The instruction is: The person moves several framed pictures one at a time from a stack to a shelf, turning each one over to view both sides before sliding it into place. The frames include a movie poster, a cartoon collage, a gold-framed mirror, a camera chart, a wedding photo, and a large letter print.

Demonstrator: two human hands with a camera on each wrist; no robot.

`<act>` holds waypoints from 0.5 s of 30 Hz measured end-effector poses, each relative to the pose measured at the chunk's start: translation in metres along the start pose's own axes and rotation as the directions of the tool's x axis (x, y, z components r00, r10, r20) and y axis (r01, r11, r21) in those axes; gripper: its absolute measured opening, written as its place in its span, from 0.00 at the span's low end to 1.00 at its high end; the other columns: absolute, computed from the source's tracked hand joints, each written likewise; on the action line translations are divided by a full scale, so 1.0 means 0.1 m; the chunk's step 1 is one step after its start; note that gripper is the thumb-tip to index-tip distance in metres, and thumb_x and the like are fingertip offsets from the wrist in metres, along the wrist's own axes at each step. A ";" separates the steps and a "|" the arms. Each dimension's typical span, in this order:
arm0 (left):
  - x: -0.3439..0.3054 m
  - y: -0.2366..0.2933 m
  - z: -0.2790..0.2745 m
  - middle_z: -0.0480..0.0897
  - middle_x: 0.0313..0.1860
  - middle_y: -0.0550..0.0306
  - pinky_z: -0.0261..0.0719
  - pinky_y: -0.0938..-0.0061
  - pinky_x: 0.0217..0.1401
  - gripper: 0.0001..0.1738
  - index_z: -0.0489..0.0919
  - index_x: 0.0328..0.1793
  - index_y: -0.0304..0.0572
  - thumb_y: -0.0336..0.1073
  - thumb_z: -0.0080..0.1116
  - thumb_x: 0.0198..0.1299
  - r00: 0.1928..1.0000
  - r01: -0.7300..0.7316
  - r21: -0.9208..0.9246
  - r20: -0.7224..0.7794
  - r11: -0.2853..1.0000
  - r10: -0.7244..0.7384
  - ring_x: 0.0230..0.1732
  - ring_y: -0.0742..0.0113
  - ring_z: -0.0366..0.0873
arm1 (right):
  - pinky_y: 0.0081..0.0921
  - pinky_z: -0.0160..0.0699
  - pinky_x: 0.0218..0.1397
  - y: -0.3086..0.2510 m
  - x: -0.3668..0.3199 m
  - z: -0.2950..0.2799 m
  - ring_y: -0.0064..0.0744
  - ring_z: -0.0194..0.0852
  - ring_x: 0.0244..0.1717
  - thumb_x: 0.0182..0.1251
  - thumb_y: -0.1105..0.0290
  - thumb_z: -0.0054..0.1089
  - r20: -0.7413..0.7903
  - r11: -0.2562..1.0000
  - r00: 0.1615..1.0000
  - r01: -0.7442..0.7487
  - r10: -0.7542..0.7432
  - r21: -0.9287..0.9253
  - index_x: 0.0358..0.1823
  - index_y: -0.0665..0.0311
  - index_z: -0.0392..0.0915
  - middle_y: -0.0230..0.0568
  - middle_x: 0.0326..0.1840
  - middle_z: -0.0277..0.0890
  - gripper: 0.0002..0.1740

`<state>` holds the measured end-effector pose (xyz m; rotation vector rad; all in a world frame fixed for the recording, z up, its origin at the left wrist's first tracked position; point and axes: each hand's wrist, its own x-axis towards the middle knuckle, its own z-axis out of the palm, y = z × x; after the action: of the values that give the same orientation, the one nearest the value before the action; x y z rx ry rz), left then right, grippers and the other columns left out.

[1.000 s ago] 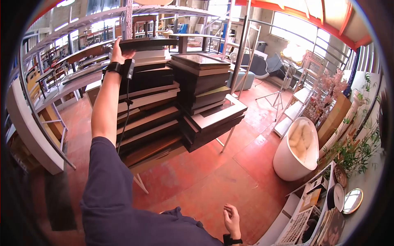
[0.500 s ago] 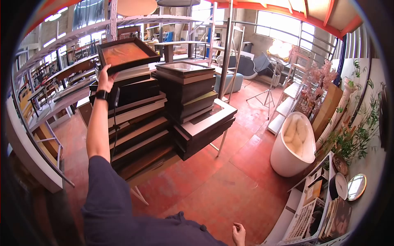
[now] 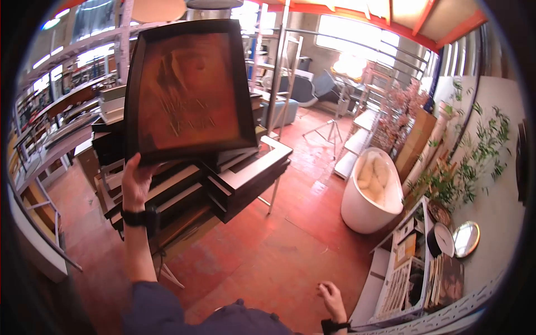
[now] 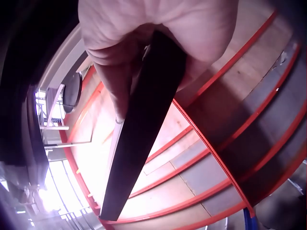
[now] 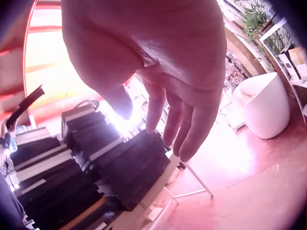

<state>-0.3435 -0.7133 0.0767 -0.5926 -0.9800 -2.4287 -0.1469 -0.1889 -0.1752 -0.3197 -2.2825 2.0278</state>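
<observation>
My left hand grips a dark picture frame by its lower left corner and holds it up, tilted toward me. A reddish-orange picture with faint lettering fills the frame. In the left wrist view the frame's dark edge runs between thumb and fingers. Behind and below it stand piles of flat dark and pale frames, partly hidden by the held one in the head view. My right hand hangs low with nothing in it, its fingers loosely bent.
A white tub-shaped seat with a cream cushion stands on the red floor. At the right is a low shelf with a round mirror and leafy plants. A tripod stands farther back, metal racks at the left.
My left hand has lifted the frame off the top of the pile, brought it nearer and tilted it upright, so its picture faces me. My right hand stays low and free.
</observation>
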 end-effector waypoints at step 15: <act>-1.85 -1.99 0.89 0.76 0.44 0.55 0.71 0.70 0.53 0.24 0.68 0.57 0.32 0.36 0.54 0.55 0.349 0.907 0.055 0.457 0.418 -0.818 0.46 0.65 0.75 | 0.29 0.57 0.65 -1.25 -0.95 -0.01 0.32 0.60 0.60 0.67 0.55 0.56 -0.399 0.848 0.909 0.304 -0.122 0.433 0.69 0.67 0.55 0.39 0.59 0.63 0.36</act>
<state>-0.2848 -0.4750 -0.0698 -0.8393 -1.5249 -3.5143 -0.0678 -0.2208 -0.0432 -0.3378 -1.4584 2.1218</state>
